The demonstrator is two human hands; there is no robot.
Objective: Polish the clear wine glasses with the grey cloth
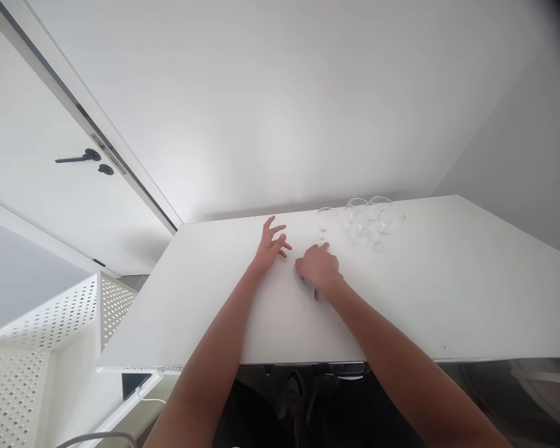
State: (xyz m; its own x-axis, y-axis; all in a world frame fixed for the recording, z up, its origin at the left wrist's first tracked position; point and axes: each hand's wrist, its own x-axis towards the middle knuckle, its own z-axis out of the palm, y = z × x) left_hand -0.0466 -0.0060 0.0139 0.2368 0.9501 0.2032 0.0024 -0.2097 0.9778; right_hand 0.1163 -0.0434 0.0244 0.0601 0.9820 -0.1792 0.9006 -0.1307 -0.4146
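Observation:
My left hand (271, 244) rests on the white tabletop (205, 298) with its fingers spread and nothing in it. My right hand (318, 269) lies just to its right, knuckles up, fingers curled over a small grey object (309, 290) that shows only at the hand's near edge; I cannot make out what it is. One clear stemmed glass (326, 223) stands just beyond my right fingertips, apart from them.
Several more clear stemmed glasses (372, 221) cluster at the back of the table against the white wall. A white door with a black lever handle (78, 157) is at the left. A white perforated shelf unit (51, 317) stands at the lower left.

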